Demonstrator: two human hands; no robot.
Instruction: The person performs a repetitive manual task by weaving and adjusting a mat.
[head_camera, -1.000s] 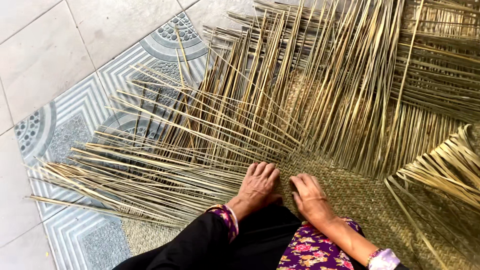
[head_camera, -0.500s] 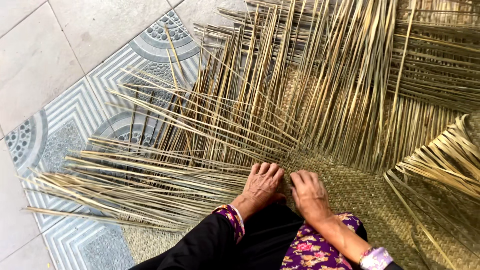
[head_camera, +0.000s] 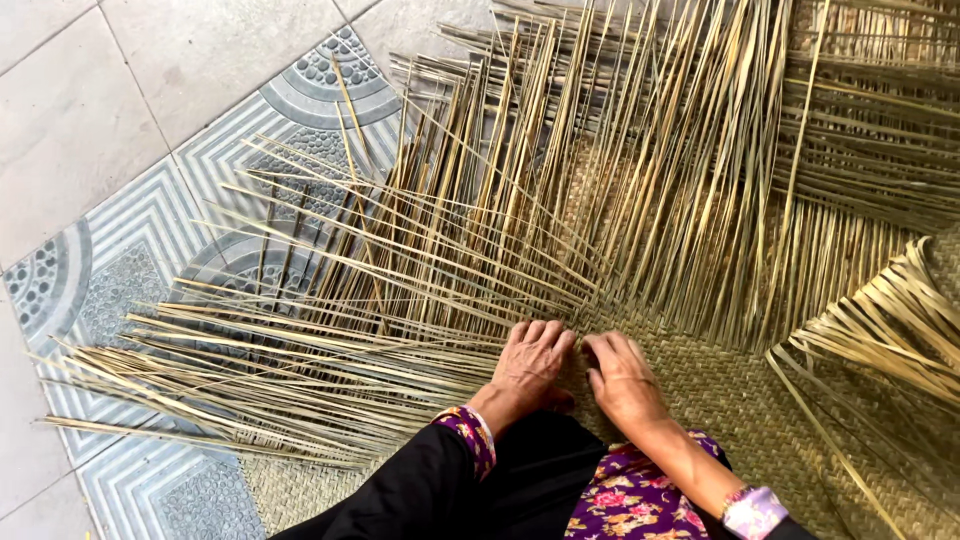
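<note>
A half-woven straw mat (head_camera: 740, 400) lies on the floor, with many loose pale strands (head_camera: 520, 220) fanning out from its woven edge to the left and away from me. My left hand (head_camera: 532, 362) presses flat on the weaving edge, fingers together, touching the strands. Right beside it, my right hand (head_camera: 622, 378) also rests on the woven part, its fingertips at the strand ends. Whether either hand pinches a strand is hidden by the fingers. Both wrists come out of patterned purple sleeves.
Grey patterned floor tiles (head_camera: 120, 290) and plain tiles (head_camera: 200, 60) lie to the left under the strand ends. A curled bundle of flat straw strips (head_camera: 890, 330) sits at the right. More woven mat (head_camera: 880, 140) shows at the upper right.
Both hands have stayed at the same spot on the weaving edge; the left hand's fingers have drawn closer together. The camera view has drifted slightly.
</note>
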